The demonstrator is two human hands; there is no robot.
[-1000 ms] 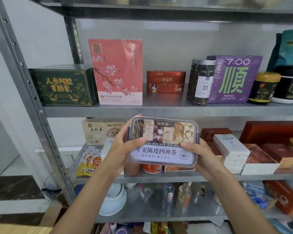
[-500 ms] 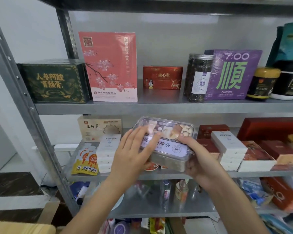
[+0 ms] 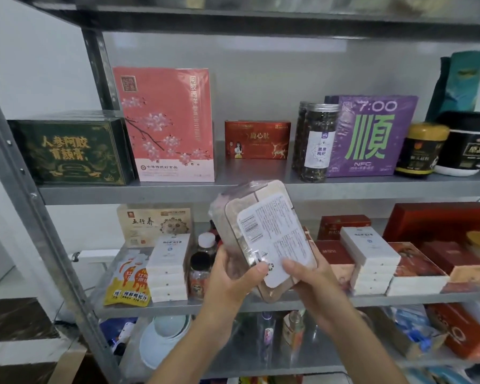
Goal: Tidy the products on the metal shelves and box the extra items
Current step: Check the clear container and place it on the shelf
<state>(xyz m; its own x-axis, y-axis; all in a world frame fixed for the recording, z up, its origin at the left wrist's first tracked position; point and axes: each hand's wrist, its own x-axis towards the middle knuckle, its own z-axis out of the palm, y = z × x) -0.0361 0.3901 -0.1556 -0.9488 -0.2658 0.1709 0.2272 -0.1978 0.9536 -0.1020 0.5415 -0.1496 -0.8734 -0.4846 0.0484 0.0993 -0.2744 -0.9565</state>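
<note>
I am holding the tea box (image 3: pixel 263 231) tilted upright before the middle shelf (image 3: pixel 178 306), left grip (image 3: pixel 233 275) and right grip (image 3: pixel 313 284) both clasping its lower end. I am judging it best set flat, clear of the bottles (image 3: pixel 203 261).

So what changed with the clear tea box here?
The clear tea box was turned over: its picture lid faced the camera, now its white back label does, and it stands on end. The left hand and right hand shifted from its sides to its lower end. Shelf products stayed put.
</note>
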